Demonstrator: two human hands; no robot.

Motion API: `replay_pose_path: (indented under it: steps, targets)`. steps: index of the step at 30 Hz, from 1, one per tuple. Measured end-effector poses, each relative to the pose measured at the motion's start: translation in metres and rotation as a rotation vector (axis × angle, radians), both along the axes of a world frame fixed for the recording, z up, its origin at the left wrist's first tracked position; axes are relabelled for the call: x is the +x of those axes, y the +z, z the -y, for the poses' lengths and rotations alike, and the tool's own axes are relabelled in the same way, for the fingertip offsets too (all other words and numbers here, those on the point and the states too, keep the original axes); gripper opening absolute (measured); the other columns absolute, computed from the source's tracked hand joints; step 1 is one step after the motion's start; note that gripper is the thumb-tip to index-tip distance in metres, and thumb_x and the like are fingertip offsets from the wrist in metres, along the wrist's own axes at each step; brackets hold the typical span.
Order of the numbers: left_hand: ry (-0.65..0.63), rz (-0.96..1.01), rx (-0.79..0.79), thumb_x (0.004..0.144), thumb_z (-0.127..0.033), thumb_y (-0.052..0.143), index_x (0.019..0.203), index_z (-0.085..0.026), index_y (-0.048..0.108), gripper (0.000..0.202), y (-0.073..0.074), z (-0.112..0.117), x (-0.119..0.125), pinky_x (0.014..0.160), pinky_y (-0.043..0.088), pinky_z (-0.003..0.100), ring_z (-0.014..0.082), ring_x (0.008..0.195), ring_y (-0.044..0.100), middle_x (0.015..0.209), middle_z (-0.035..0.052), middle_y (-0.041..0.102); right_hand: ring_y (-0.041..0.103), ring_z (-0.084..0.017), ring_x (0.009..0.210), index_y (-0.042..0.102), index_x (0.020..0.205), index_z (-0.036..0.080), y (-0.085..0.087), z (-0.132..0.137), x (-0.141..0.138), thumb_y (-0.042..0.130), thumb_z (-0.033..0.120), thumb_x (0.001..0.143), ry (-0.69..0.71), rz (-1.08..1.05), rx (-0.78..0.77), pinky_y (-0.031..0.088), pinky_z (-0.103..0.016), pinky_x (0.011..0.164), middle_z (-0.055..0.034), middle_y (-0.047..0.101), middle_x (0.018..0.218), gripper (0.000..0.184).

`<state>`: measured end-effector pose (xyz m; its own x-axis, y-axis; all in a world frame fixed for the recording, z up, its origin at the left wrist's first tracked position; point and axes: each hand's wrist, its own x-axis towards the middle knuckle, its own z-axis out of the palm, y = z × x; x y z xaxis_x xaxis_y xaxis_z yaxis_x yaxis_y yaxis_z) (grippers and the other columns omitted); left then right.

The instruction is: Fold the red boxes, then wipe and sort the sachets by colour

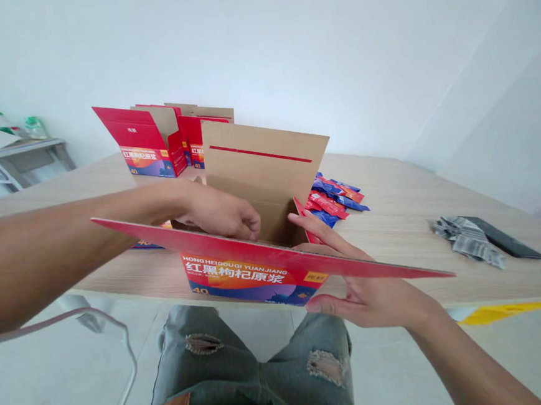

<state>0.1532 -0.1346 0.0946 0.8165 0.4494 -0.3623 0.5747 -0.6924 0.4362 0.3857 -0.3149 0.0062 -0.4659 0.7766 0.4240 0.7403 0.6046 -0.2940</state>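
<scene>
An open cardboard box [253, 281], red, orange and blue with white lettering, stands at the table's front edge. Its brown back flap rises upright, and the front flap sticks out towards me. My left hand [222, 211] reaches into the box from the left with its fingers curled. Whatever those fingers hold, if anything, is hidden. My right hand [376, 297] grips the box's right side, thumb low at the front corner and fingers at the side flap. Just behind it on the right lies a pile of red and blue sachets [329, 203].
More open boxes [149, 153] of the same print stand at the back left of the wooden table [392, 199]. On the right lie a crumpled grey striped cloth or wrapper [470, 241] and a dark flat object [505, 238]. A side stand [27, 147] is at far left.
</scene>
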Motion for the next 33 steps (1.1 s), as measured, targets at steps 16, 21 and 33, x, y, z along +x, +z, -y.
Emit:
replay_pose_path:
  steps: [16, 21, 33]
  targets:
    - [0.342, 1.192, 0.060, 0.090, -0.044, 0.083, 0.176, -0.041, 0.007, 0.114, -0.136, 0.058, -0.094, 0.118, 0.056, 0.061, 0.0408, 0.155, 0.050, 0.173, 0.0162, 0.044, 0.066, -0.030, 0.131, 0.037, 0.158, 0.031, -0.071, -0.003, 0.007, 0.063, 0.044, 0.106, -0.402, -0.504, 0.242, 0.063, -0.047, 0.105, -0.0137, 0.059, 0.145, 0.059]
    - [0.436, 1.219, 0.097, 0.094, -0.039, 0.079, 0.175, -0.040, -0.003, 0.115, -0.167, 0.072, -0.075, 0.122, 0.050, 0.067, 0.0417, 0.158, 0.045, 0.173, 0.0193, 0.040, 0.067, -0.030, 0.118, 0.047, 0.141, 0.034, -0.079, -0.001, 0.004, 0.066, 0.047, 0.103, -0.516, -0.608, 0.258, 0.065, -0.046, 0.095, -0.0101, 0.064, 0.128, 0.044]
    - [0.462, 1.238, 0.605, 0.084, -0.046, 0.087, 0.172, -0.030, 0.019, 0.111, -0.078, 0.007, -0.081, 0.131, 0.039, 0.061, 0.0410, 0.160, 0.041, 0.170, 0.0161, 0.041, 0.056, -0.034, 0.149, 0.030, 0.162, 0.025, 0.019, -0.065, -0.041, 0.066, 0.054, 0.102, -0.322, -0.442, 0.348, 0.035, -0.062, 0.131, -0.0174, 0.056, 0.158, 0.076]
